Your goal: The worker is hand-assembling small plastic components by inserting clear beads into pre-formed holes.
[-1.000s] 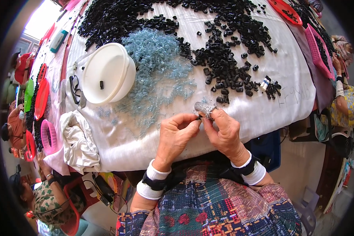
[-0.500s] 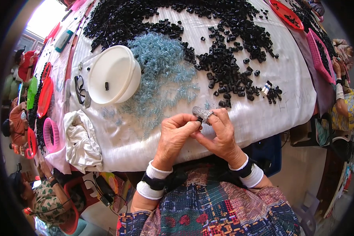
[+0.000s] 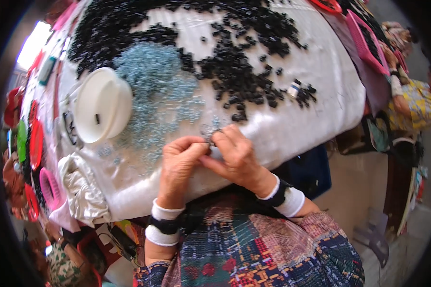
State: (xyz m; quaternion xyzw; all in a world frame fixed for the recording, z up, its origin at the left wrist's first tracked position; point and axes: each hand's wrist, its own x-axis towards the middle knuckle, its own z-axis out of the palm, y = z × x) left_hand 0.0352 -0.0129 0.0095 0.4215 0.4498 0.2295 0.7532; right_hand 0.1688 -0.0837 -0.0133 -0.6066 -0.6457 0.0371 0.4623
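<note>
My left hand [image 3: 179,160] is closed in a pinch, thumb against fingertips, on a small black plastic piece [image 3: 208,149]. Meeting it there, my right hand [image 3: 238,154] has its fingers curled in and its thumb at the same piece. A silvery ring-like band [image 3: 214,132] shows at the right fingertips; it is smeared by motion. Just beyond the hands spreads a heap of small pale-blue, see-through coil-like pieces [image 3: 151,71]. Many black plastic pieces [image 3: 234,71] are strewn further off. To the left, a white tub [image 3: 88,95] has one black piece inside.
A white cloth [image 3: 81,186] and dark-framed glasses [image 3: 71,128] lie left on the white-covered table [image 3: 292,129]. A small white bottle [image 3: 294,89] stands among black pieces. Pink basket [image 3: 366,40] and a co-worker's arm [image 3: 396,83] are at right; red trays [image 3: 36,143] at left.
The whole view has swung, so the table's things sit further left in the picture. Both hands stay together at the black piece; the silvery band looks more hidden and blurred.
</note>
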